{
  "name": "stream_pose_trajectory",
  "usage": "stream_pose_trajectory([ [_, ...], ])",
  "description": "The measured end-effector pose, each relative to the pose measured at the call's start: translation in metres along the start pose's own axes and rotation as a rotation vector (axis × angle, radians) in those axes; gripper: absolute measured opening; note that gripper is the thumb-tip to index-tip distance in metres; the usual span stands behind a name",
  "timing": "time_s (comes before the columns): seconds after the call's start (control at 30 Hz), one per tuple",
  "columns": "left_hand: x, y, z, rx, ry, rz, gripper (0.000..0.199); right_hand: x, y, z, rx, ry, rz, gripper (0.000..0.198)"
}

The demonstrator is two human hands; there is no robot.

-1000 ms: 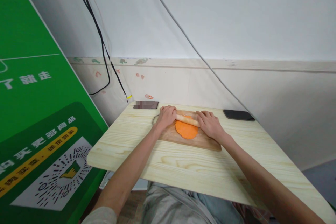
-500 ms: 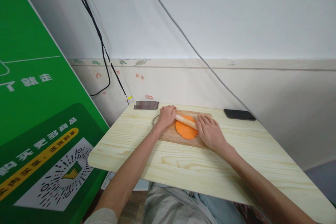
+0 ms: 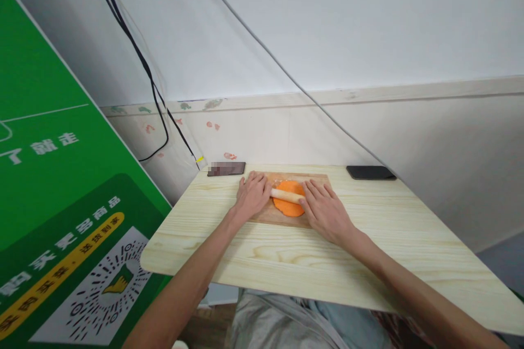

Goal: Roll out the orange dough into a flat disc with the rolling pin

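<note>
A pale wooden rolling pin (image 3: 286,196) lies across a flat, roundish sheet of orange dough (image 3: 290,209). My left hand (image 3: 254,193) covers the pin's left end, its fingers bent over it. Over the right end rests my right hand (image 3: 325,210), fingers close together and reaching past the dough's edge. Both ends of the pin are hidden under the hands. Beneath the dough is a wooden cutting board (image 3: 266,218), and a bit of clear plastic-like film seems to show at the dough's far edge.
The light wood-grain table (image 3: 262,253) stands against a white wall. A dark phone (image 3: 370,173) lies at the back right, and a dark flat object (image 3: 226,168), partly blurred out, at the back left. Cables (image 3: 137,49) hang on the wall; a green printed panel (image 3: 53,174) stands left.
My left hand has drawn closer to me with its end of the rolling pin, so the pin lies less slanted. The view has tilted slightly.
</note>
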State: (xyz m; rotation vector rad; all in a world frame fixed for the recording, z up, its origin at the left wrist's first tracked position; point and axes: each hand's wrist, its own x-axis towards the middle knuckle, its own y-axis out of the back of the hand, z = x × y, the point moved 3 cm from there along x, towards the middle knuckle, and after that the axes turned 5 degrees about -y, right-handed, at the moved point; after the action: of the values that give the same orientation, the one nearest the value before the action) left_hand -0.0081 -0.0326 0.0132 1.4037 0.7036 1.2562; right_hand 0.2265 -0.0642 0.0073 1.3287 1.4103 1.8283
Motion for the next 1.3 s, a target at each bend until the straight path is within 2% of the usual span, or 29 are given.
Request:
stream_pose_trajectory([
  [0.13,-0.022,0.002,0.004,0.021,-0.019,0.014,0.044,-0.013,0.002,-0.003,0.059,0.062,-0.012,0.063],
  [0.33,-0.051,0.001,0.007,0.042,-0.068,0.113,0.051,-0.031,0.004,-0.007,0.108,0.14,0.035,0.063],
  [0.73,-0.076,-0.004,0.007,0.035,-0.096,0.155,0.052,-0.056,0.014,-0.025,0.06,0.193,0.105,0.066],
  [0.87,-0.064,-0.006,0.006,0.051,-0.085,0.143,0.053,-0.042,0.009,-0.016,0.07,0.175,0.059,0.063],
  [1.0,-0.039,-0.008,0.003,0.072,-0.05,0.078,0.055,-0.02,0.003,-0.007,0.052,0.131,-0.011,0.065],
  [1.13,-0.016,-0.009,-0.002,0.058,-0.044,0.037,0.057,-0.001,0.001,0.0,0.026,0.09,-0.009,0.067],
  [1.3,0.006,-0.011,-0.01,0.035,-0.053,0.006,0.066,0.019,-0.001,0.017,0.104,0.084,-0.06,0.064],
])
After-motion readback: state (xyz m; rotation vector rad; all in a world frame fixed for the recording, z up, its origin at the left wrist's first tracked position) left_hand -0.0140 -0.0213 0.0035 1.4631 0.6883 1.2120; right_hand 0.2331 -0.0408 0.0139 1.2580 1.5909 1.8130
